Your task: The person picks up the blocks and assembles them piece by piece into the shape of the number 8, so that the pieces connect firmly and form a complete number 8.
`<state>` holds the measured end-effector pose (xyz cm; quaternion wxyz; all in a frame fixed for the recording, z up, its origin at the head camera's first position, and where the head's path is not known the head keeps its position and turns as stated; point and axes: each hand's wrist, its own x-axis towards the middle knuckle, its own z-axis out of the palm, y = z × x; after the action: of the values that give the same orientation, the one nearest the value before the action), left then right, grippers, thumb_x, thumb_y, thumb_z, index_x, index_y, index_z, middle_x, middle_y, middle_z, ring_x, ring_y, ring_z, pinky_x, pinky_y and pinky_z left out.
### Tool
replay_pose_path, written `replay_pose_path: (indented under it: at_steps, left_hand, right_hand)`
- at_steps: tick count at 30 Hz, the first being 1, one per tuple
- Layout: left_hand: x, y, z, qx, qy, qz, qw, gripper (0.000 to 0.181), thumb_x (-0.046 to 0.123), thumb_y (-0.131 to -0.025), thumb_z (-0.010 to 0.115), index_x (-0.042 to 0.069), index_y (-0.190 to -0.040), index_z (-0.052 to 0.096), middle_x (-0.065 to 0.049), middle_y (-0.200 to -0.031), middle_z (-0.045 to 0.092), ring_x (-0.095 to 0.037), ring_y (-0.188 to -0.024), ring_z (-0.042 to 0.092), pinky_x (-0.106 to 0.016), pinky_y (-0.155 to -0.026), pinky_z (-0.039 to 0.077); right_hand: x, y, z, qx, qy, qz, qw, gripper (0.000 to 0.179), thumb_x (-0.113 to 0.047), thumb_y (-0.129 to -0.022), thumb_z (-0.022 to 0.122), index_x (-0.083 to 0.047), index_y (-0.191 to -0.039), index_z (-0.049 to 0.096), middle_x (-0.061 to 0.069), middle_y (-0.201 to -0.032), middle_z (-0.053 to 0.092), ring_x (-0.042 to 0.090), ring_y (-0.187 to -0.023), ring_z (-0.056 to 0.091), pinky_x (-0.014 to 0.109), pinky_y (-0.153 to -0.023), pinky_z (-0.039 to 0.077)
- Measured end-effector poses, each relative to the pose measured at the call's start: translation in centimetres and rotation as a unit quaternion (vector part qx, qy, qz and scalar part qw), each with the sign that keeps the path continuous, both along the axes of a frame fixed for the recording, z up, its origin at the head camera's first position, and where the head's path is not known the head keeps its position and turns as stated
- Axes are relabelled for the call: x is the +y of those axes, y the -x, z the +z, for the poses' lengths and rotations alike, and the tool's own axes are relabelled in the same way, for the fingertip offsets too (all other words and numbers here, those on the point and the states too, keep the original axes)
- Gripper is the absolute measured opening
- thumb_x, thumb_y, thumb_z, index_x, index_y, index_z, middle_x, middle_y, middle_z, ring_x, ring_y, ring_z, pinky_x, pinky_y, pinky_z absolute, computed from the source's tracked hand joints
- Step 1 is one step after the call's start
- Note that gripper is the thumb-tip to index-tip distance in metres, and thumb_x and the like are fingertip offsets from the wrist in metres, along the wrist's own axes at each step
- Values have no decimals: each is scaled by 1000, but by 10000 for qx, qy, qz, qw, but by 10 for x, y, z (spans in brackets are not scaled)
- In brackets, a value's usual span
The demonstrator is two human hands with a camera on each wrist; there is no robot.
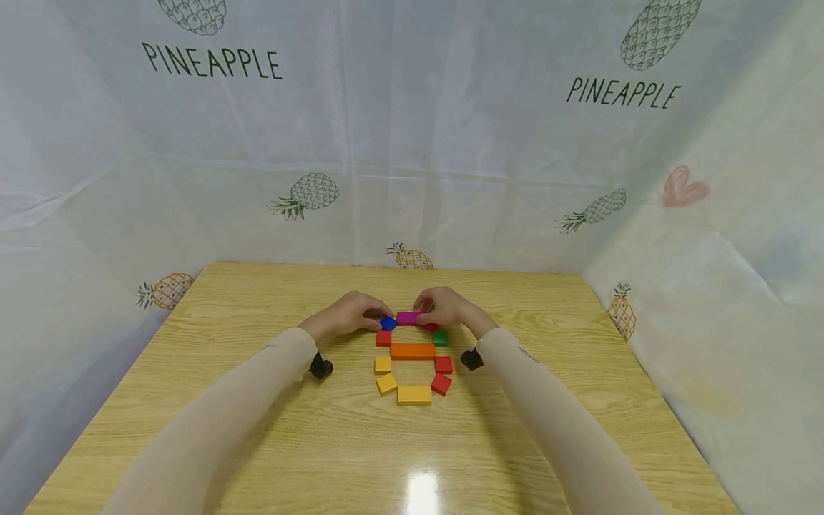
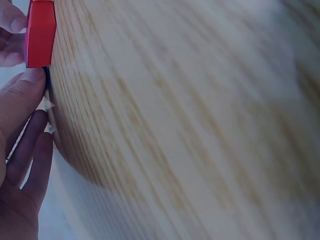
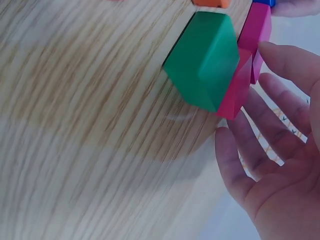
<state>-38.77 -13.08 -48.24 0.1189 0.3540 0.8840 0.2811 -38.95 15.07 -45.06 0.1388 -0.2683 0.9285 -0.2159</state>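
My left hand [image 1: 347,315] pinches a small blue block [image 1: 388,324] at the far left corner of a figure of coloured blocks on the table. In the left wrist view its thumb [image 2: 25,92] lies just by a red block [image 2: 41,37]. My right hand [image 1: 450,306] pinches the right end of a long magenta block [image 1: 408,317], which lies just right of the blue one. A crimson block [image 3: 235,92], mostly hidden under this hand in the head view, sits between the magenta block and a green block [image 3: 205,60].
Nearer on the wooden table [image 1: 309,443] lie an orange bar [image 1: 413,350], a long yellow block [image 1: 414,394], small yellow blocks [image 1: 383,365] and red blocks [image 1: 443,365], forming two stacked loops. A pineapple-printed curtain [image 1: 450,207] hangs behind and at both sides.
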Motion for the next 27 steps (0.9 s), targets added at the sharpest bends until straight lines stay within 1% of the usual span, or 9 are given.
replay_pose_path:
  at_steps: [5, 9, 12, 15, 17, 20, 27]
  left_hand:
    - [0, -1, 1, -7, 0, -36, 10000, 34, 17, -100, 75, 20, -134, 74, 2, -132, 74, -17, -122, 69, -39, -109, 53]
    - [0, 0, 1, -16, 8, 6, 10000, 36, 18, -100, 76, 20, -136, 73, 2, -133, 73, -17, -124, 68, -39, -110, 52]
    - [0, 0, 1, -40, -5, 25, 10000, 37, 18, -99, 76, 20, -136, 73, 3, -132, 73, -17, -124, 68, -39, -110, 52]
    - [0, -1, 1, -43, -4, 11, 10000, 36, 18, -99, 76, 20, -136, 73, 3, -131, 74, -17, -122, 69, -39, -109, 52]
    - [0, 0, 2, -29, 11, 3, 10000, 36, 18, -100, 76, 20, -135, 73, 3, -130, 74, -17, -122, 69, -39, -109, 52]
    - [0, 0, 2, -18, 32, -6, 10000, 35, 18, -100, 76, 19, -135, 73, 3, -130, 74, -17, -122, 69, -39, -109, 52]
    - [0, 0, 1, -14, 25, -22, 10000, 35, 17, -100, 75, 18, -135, 73, 3, -131, 74, -16, -122, 69, -38, -109, 52]
  right_hand:
    - [13, -2, -2, 55, 268, 13, 9996, 31, -22, -101, 73, -5, -127, 71, 9, -116, 75, 24, -106, 70, 41, -98, 58]
    - [25, -2, -5, 88, 467, 87, 9988, 28, -23, -102, 72, -8, -126, 72, 6, -114, 75, 21, -104, 70, 41, -97, 58]
    - [34, -2, -6, 66, 571, 246, 9980, 26, -22, -102, 72, -10, -125, 73, 4, -114, 75, 20, -105, 70, 41, -99, 57]
    - [41, -4, -5, -30, 641, 466, 9968, 27, -17, -102, 71, -9, -128, 73, 4, -116, 75, 21, -107, 70, 42, -100, 57]
    - [44, -4, -5, -96, 641, 598, 9961, 28, -14, -103, 71, -8, -130, 73, 5, -117, 75, 21, -108, 70, 42, -101, 57]
    - [47, -5, -7, -158, 565, 654, 9961, 30, -12, -103, 71, -9, -133, 72, 4, -120, 73, 20, -110, 69, 41, -102, 56]
    - [48, -7, -8, 4, 345, 771, 9964, 29, -11, -103, 70, -9, -133, 74, 5, -121, 70, 20, -110, 68, 40, -102, 56]
